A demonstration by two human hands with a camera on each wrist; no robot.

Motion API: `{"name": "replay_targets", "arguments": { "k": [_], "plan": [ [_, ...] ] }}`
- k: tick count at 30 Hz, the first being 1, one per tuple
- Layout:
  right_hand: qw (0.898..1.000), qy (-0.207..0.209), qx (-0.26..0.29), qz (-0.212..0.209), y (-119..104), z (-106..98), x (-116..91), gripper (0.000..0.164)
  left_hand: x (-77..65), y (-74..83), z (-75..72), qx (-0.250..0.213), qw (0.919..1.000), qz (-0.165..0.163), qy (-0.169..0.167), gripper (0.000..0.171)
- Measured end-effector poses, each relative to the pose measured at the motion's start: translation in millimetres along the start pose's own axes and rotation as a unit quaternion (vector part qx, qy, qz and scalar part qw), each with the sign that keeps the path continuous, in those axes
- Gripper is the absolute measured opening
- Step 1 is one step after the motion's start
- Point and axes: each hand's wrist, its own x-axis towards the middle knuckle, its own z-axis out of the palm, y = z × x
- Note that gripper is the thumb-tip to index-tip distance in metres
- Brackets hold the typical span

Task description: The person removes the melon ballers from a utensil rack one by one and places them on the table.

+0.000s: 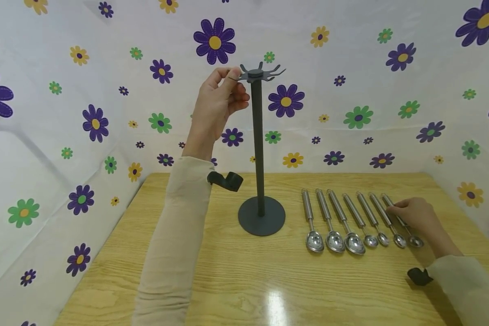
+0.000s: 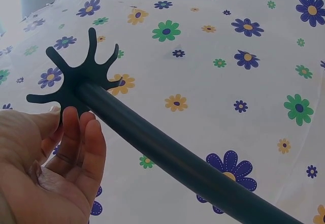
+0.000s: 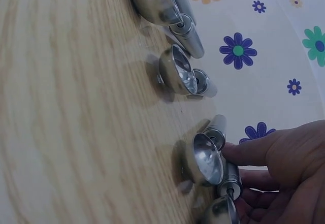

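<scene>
My left hand (image 1: 219,100) pinches one prong of a dark grey hook stand (image 1: 258,149) between thumb and fingers, just below its top. In the left wrist view the flat hook crown (image 2: 84,71) spreads several curved prongs, with nothing hanging on those I see. On the table my right hand (image 1: 417,218) has thumb and fingers around the handle of the rightmost metal spoon (image 1: 415,242). Seen from the right wrist, the thumb and fingers lie on either side of that handle (image 3: 231,179); the spoon still lies on the table.
Several more metal spoons (image 1: 353,243) with round bowls of different sizes lie side by side, handles pointing to the back. The stand's round base (image 1: 262,226) rests on the wooden table (image 1: 244,271) left of them. A flowered cloth (image 1: 350,81) hangs behind.
</scene>
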Motion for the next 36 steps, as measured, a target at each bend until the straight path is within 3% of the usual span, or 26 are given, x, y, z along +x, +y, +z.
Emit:
{"name": "replay_targets", "arguments": {
  "k": [9, 15, 21, 24, 26, 27, 30, 33, 36],
  "plan": [
    [1.0, -0.003, -0.018, -0.004, 0, -5, -5, 0.052, 0.9, 4.3, -0.3, 0.059, 0.9982, -0.014, 0.002, 0.012],
    [1.0, -0.012, -0.021, -0.01, -5, -12, -8, 0.064, 1.2, 4.6, -1.3, 0.08, 0.9967, -0.007, 0.0, 0.015],
    [0.998, 0.0, -0.006, -0.062, -31, -23, -4, 0.071, 1.0, 9.4, -18.8, 0.129, 0.9915, -0.011, 0.008, 0.031],
    [0.995, 0.005, -0.003, -0.096, -48, -29, -3, 0.069, -3.9, 14.5, -33.5, 0.185, 0.9825, -0.004, 0.016, 0.036],
    [0.993, 0.012, 0.0, -0.12, -58, -32, -3, 0.067, -9.4, 17.3, -45.4, 0.243, 0.9699, 0.012, 0.016, 0.04],
    [0.991, 0.014, 0.005, -0.132, -62, -34, -3, 0.066, -13.1, 18.5, -52.1, 0.281, 0.9593, 0.022, 0.015, 0.042],
    [0.985, 0.017, 0.013, -0.171, -70, -37, -7, 0.064, -26.7, 19.5, -74.4, 0.402, 0.9149, 0.041, 0.007, 0.05],
    [0.98, 0.018, 0.0, -0.196, -71, -40, -13, 0.064, -43.2, 17.5, -98.3, 0.502, 0.8635, 0.05, -0.007, 0.056],
    [0.976, 0.037, -0.045, -0.21, -66, -42, -22, 0.067, -61.9, 12.7, -120.6, 0.561, 0.825, 0.061, -0.024, 0.059]
  ]
}}
